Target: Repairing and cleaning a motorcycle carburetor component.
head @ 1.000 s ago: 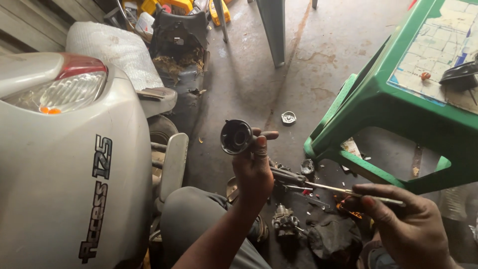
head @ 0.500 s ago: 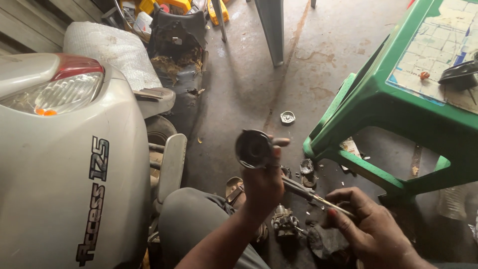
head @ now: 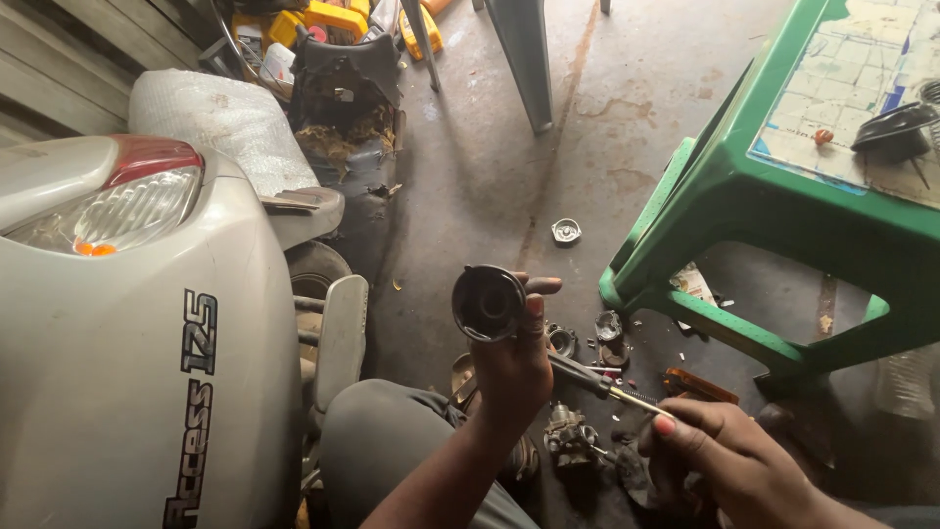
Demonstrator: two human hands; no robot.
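My left hand (head: 514,364) is raised over my knee and grips a round, dark metal cup-shaped part (head: 488,302) by its rim, its hollow side facing me. My right hand (head: 729,456) is low at the bottom right, fingers pinched on the metal shaft end of a screwdriver (head: 602,384) whose dark handle points toward my left hand. A small carburettor-like metal part (head: 568,436) lies on the floor between the two hands.
A silver scooter's rear (head: 127,353) fills the left. A green plastic table (head: 725,196) stands at the right, with a black cap (head: 891,127) on it. Small metal parts (head: 587,335) and a round cap (head: 566,231) lie on the concrete floor. Clutter is piled at the back left.
My left hand has carried the round part slightly right and down. My right hand has dropped lower with the screwdriver, toward the parts on the floor.
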